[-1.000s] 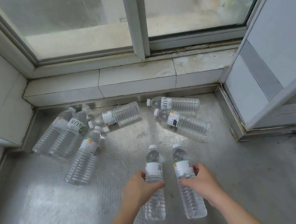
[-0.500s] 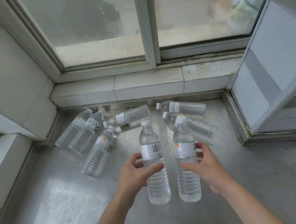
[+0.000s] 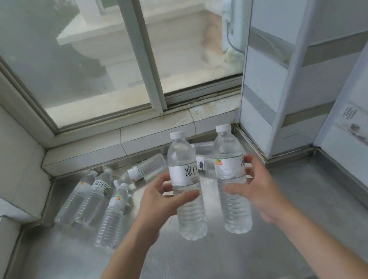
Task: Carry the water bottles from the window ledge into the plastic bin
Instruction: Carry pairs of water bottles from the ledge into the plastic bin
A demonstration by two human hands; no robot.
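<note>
Both hands are busy here, one bottle each. The left hand (image 3: pixel 161 202) is wrapped around the left bottle (image 3: pixel 186 187) at about label height, thumb across the front, and the right hand (image 3: pixel 255 188) grips the right bottle (image 3: pixel 231 180) the same way from the other side. Both bottles are upright, lifted clear of the metal ledge (image 3: pixel 285 207), side by side with a small gap between them, white caps on. They're clear plastic and look full of water nearly up to the neck.

Farther back on the ledge, the rest are lying on their sides: three bottles (image 3: pixel 96 201) bunched together on the left, touching or nearly so, and one lone bottle (image 3: pixel 146 169) near the tiled step under the window (image 3: pixel 93 57). At least one more bottle (image 3: pixel 204 162) peeks out between the two held ones, mostly hidden, so can't tell how many are back there. All look capped and filled. No plastic bin in view.
</note>
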